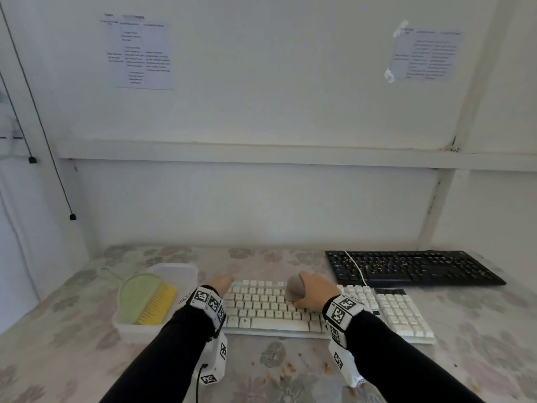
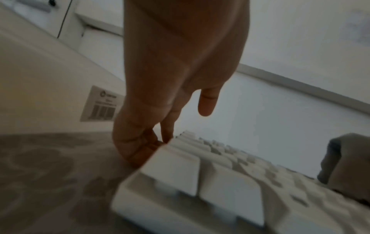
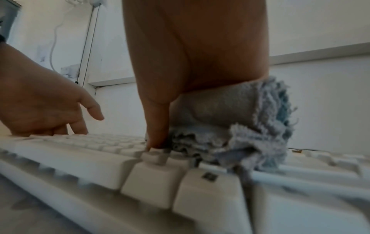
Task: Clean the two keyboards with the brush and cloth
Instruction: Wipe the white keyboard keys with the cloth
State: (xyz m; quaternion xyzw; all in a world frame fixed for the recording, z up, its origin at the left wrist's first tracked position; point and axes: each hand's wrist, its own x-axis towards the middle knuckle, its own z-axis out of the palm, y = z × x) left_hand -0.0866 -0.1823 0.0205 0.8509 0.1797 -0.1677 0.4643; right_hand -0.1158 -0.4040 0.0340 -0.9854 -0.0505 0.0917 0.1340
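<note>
A white keyboard (image 1: 270,311) lies in the middle of the table. My right hand (image 1: 315,292) grips a bunched grey-blue cloth (image 1: 294,286) and presses it on the keys right of centre. In the right wrist view the cloth (image 3: 230,118) sits under my palm and my thumb touches a key of the keyboard (image 3: 152,178). My left hand (image 1: 222,283) rests with relaxed fingers on the keyboard's far left edge. In the left wrist view its fingertips (image 2: 166,137) touch that edge (image 2: 176,166). A black keyboard (image 1: 412,269) speckled with crumbs lies at the back right. The yellow-bristled brush (image 1: 158,305) lies in a tray.
The white tray (image 1: 136,330) with the brush and a green dustpan (image 1: 136,295) stands just left of the white keyboard. A white cable (image 1: 354,266) crosses the black keyboard. Crumbs (image 1: 287,366) are scattered on the flowered tablecloth in front. A wall closes the back.
</note>
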